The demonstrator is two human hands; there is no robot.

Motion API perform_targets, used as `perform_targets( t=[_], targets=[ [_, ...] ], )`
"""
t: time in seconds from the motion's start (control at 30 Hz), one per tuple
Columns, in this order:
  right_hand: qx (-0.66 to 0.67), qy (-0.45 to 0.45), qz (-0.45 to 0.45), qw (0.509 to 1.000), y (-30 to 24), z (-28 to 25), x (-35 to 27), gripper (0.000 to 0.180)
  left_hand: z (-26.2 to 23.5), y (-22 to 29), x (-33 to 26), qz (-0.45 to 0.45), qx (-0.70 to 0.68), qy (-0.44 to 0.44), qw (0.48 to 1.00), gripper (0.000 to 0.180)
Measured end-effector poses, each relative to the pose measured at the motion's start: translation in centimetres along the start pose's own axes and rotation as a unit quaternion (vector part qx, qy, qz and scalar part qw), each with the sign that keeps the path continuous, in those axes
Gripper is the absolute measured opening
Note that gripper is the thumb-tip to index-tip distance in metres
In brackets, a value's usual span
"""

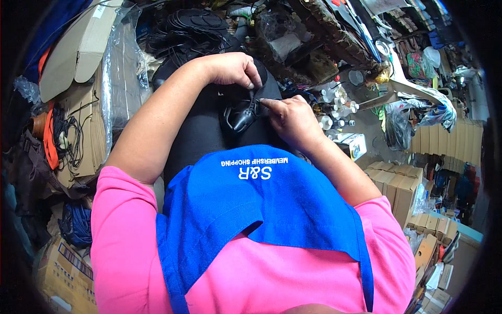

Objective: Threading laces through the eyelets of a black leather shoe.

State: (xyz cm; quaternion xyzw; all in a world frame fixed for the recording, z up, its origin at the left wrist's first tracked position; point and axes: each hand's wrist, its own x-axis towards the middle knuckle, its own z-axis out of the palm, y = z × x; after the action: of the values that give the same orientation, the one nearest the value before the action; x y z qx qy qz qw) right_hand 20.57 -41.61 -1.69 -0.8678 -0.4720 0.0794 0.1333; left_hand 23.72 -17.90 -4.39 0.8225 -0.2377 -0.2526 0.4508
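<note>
On the dark lap (189, 131), toe toward the apron (214, 191): black shoe (240, 119) | left hand (234, 69) bunched by its laces (255, 106), right hand (294, 116) reaching its side; I can't tell either grip | loose hold could let it roll on soft cloth.

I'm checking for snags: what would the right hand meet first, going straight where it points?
Likely the black shoe; the right hand points straight at it, perhaps touching; depth is unclear.

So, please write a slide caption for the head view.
Left hand and right hand at a black shoe, beyond a blue apron.
</note>
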Motion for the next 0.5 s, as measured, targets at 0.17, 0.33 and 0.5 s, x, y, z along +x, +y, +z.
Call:
perform_targets(
  t=[0.17, 0.33, 0.5],
  targets=[
    [-0.005, -0.044, 0.011, 0.999, 0.1, -2.0, 0.6, 0.03, 0.5, 0.1, -0.2, 0.006, 0.005, 0.031, 0.999, 0.026],
    [0.232, -0.066, 0.052, 0.969, 4.2, -1.3, 1.1, 0.033, 0.6, 0.7, -0.6, 0.024, 0.031, 0.028, 0.999, 0.031],
    [0.302, -0.095, 0.051, 0.947, 4.7, -0.8, 1.7, 0.033, 0.7, 1.1, -0.8, 0.016, 0.042, 0.032, 0.998, 0.033]
  ],
)
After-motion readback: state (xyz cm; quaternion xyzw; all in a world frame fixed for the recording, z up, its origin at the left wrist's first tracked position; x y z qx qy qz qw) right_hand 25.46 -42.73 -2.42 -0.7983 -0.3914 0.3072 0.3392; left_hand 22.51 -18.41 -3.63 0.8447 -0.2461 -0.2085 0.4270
